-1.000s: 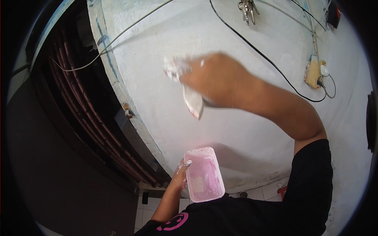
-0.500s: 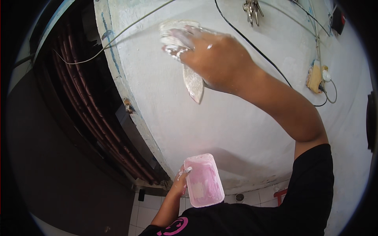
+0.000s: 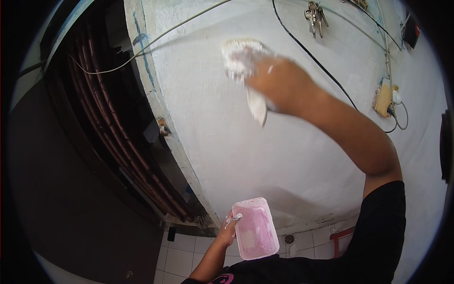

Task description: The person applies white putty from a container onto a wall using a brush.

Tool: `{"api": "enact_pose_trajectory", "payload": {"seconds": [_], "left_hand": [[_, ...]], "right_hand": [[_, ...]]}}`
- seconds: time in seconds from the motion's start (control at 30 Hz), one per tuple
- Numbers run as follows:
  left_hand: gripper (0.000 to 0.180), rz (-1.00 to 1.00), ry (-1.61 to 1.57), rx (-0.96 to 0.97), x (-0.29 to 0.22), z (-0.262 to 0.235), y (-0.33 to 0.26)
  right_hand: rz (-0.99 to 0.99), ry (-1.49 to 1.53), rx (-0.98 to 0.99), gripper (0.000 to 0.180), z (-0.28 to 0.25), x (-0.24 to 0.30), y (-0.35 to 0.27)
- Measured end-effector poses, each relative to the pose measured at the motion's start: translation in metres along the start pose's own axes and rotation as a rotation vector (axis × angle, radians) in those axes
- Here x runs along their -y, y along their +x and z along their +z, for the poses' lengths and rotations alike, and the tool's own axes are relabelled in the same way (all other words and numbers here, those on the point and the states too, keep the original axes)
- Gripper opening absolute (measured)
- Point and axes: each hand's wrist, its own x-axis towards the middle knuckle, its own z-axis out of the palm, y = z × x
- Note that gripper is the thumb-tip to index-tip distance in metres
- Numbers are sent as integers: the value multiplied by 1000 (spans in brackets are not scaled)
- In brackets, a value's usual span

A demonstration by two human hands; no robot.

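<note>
Far on our left we see a dark doorway with a stack of reddish-brown curved rods [image 3: 118, 137] running down beside the wall's chipped edge, and a thin pale cable [image 3: 156, 40] looping across from it onto the plaster. Below, our left hand [image 3: 227, 229] comes up from the bottom edge, fingers closed around the side of a rectangular pink plastic tub [image 3: 255, 228] smeared with pale pink paste; the tub sits low, over the white floor tiles [image 3: 182, 258], well apart from the work above. Moving across, the white rough-plastered wall [image 3: 227, 142] fills the middle. Up high, our right hand [image 3: 281, 85] is clamped on a white paste-caked paintbrush [image 3: 243, 59], bristles pressed flat to the wall, the pale handle poking down below the fist. The picture is blurred there, so we cannot tell finer detail. Above and right, a bunch of metal keys [image 3: 314, 16] hangs on the wall, with a black cable [image 3: 331, 78] slanting down past it. Further right sits a yellowish wall socket with a white plug [image 3: 388, 97], and low down, a red pipe [image 3: 338, 236] by the tiles.
</note>
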Motion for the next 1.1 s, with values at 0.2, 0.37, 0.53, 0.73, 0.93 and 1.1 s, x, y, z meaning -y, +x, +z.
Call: {"api": "enact_pose_trajectory", "payload": {"seconds": [0.2, 0.37, 0.53, 0.73, 0.93, 1.1], "left_hand": [[38, 16, 83, 34, -4, -7, -16], [39, 34, 50, 5, 2, -15, -10], [40, -17, 54, -32, -6, -12, -22], [42, 87, 115, -30, -14, -17, -19], [41, 109, 71, -55, -12, -26, -19], [41, 133, 84, -68, -17, -30, -22]], "right_hand": [[-115, 258, 596, 18, -25, 60, -18], [-19, 103, -26, 21, -24, 14, 4], [-170, -27, -52, 26, 34, 45, -10], [-150, 589, 392, 22, 40, 70, -11], [-249, 107, -384, 31, -23, -12, 36], [-28, 32, -175, 20, -1, 2, 28]]}}
